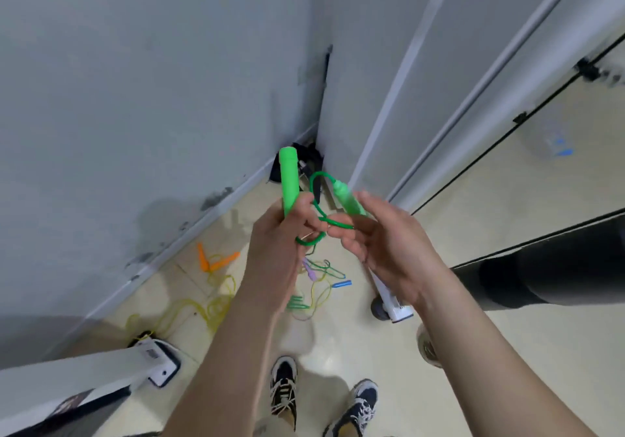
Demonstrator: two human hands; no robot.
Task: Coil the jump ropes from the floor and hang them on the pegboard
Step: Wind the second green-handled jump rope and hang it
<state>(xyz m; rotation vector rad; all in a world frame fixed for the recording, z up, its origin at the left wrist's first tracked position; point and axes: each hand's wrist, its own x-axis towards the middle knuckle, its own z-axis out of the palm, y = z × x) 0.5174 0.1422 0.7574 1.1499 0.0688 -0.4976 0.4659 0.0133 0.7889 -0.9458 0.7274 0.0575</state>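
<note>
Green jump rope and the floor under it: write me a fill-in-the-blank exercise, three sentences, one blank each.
1. The left hand grips a ___ handle.
2. On the floor near the wall lie two ___ handles.
3. The loose cord trailing beside them is ___.
Missing words: green; orange; yellow.

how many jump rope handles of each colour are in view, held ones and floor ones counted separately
held green handles: 2
floor green handles: 2
orange handles: 2
purple handle: 1
blue handle: 1
total: 8
</note>
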